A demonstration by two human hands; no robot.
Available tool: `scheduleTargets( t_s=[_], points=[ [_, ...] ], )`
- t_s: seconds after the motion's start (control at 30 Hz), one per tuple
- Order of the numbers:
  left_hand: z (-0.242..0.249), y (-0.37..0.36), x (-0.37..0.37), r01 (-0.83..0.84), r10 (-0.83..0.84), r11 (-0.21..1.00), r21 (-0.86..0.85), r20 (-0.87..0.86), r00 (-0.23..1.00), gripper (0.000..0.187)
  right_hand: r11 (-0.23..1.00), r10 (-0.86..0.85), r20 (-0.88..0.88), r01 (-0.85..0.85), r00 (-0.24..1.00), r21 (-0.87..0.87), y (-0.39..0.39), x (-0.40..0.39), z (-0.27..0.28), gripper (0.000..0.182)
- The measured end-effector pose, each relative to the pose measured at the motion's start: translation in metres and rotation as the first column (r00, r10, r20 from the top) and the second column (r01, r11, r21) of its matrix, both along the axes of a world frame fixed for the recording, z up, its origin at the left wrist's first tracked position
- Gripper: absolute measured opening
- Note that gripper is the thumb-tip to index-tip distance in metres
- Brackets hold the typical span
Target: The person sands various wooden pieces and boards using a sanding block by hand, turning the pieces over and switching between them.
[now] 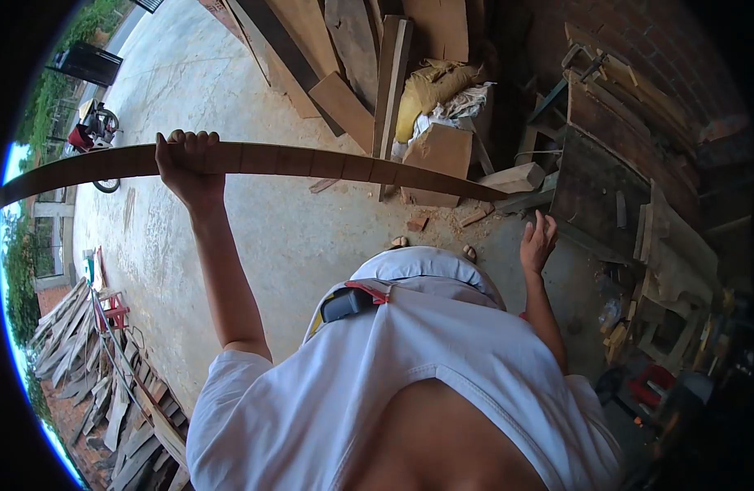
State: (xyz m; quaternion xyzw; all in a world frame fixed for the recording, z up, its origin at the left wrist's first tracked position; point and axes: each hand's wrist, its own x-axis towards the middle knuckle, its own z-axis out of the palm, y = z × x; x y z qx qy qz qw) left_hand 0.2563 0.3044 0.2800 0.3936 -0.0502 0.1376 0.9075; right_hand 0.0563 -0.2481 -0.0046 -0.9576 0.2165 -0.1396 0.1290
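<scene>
Left hand (187,162) clamped round a long brown wooden strip (311,162), stretching to 9 and 3 o'clock. Right hand (539,243) unclenched, strip's tip near its 11 o'clock.

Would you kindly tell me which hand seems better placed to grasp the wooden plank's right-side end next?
Probably the right hand: it looks free and open, close to that end. The left hand grips the wooden plank nearer its other end.
</scene>
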Motion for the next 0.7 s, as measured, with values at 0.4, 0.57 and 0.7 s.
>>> scheduleTargets(
  t_s=[0.4,0.57,0.7],
  points=[
    [-0.024,0.016,-0.034,-0.129,0.117,0.987,-0.092,-0.124,0.985,0.039,0.821,0.480,-0.123,-0.395,0.869,0.413,0.139,0.070,-0.021,0.067],
    [-0.019,0.024,-0.030,-0.096,0.093,0.995,0.033,0.072,0.993,0.041,0.679,0.701,-0.286,-0.490,0.653,0.546,0.148,0.094,-0.017,0.064],
    [-0.004,0.002,-0.019,-0.353,0.339,0.922,0.157,0.112,0.934,0.032,0.574,0.801,-0.257,-0.575,0.540,0.582,0.153,0.128,-0.004,0.046]
  ],
)
